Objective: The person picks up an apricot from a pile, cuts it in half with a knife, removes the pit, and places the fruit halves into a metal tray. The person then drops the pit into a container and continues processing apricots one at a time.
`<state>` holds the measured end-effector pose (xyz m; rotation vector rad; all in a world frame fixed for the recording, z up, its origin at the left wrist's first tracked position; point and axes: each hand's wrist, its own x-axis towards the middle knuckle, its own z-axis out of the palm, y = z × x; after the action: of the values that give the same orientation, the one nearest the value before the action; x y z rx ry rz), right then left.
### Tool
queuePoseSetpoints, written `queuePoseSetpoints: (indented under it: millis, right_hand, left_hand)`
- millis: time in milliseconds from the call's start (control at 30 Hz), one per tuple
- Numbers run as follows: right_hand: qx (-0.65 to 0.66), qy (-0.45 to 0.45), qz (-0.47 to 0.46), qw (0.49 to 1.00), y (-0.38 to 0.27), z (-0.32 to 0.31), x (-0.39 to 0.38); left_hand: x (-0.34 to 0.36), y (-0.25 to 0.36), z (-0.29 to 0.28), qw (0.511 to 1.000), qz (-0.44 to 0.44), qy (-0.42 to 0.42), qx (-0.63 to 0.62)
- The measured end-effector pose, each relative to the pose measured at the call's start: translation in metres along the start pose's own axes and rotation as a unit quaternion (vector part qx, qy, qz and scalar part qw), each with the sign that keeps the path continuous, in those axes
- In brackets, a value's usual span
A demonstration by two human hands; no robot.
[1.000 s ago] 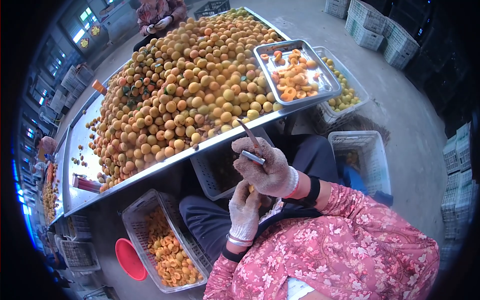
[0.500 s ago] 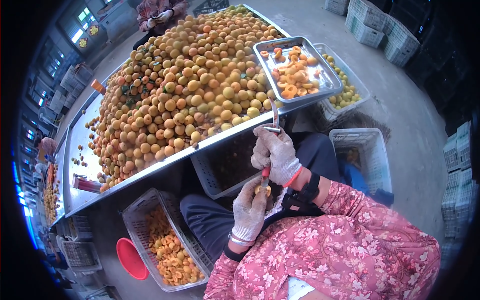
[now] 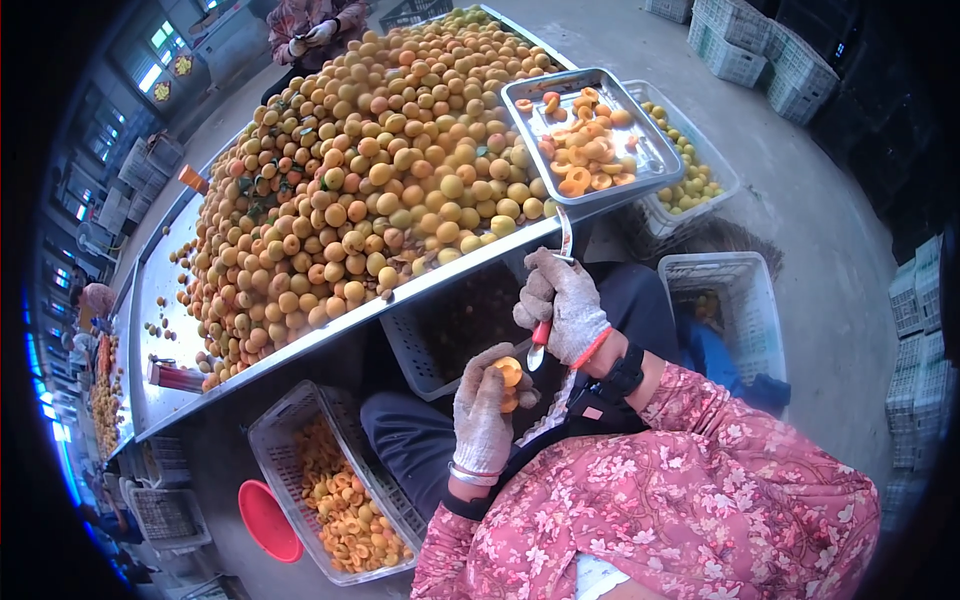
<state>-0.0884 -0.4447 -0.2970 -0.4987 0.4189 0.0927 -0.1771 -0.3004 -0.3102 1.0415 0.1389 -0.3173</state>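
In my gloved left hand [image 3: 482,422] is an apricot [image 3: 509,372] split open, its orange flesh showing between thumb and fingers. My gloved right hand [image 3: 565,305] is closed round a red-handled pitting tool [image 3: 539,338] with a small spoon-like metal tip. That tip points down, just right of the apricot and apart from it. Past the upper side of the right fist a thin curved metal strip sticks out; whether it belongs to the same tool is hidden by the fingers. Both hands are above my lap.
Whole apricots [image 3: 350,200] are heaped on a metal-edged table [image 3: 170,400]. On its right corner a steel tray [image 3: 655,165] holds halves. A crate of halves [image 3: 265,435] stands lower left beside a red basin [image 3: 270,522]; a white crate [image 3: 765,320] stands right. Another person [image 3: 315,30] sits beyond the heap.
My hands have moved apart. The tool's tip has come out of the apricot, which now shows opened flesh in my left hand.
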Motion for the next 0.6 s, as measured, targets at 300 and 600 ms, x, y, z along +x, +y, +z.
queuePoseSetpoints:
  millis: [300, 600]
  right_hand:
    - [-0.207, -0.048, 0.002, 0.977, 0.004, -0.011, -0.013]
    - [-0.349, -0.055, 0.04, 0.934, 0.012, -0.013, -0.016]
  left_hand:
    - [0.015, 0.002, -0.007, 0.987, -0.003, 0.063, -0.145]
    - [0.034, -0.011, -0.027, 0.97, 0.019, 0.039, -0.238]
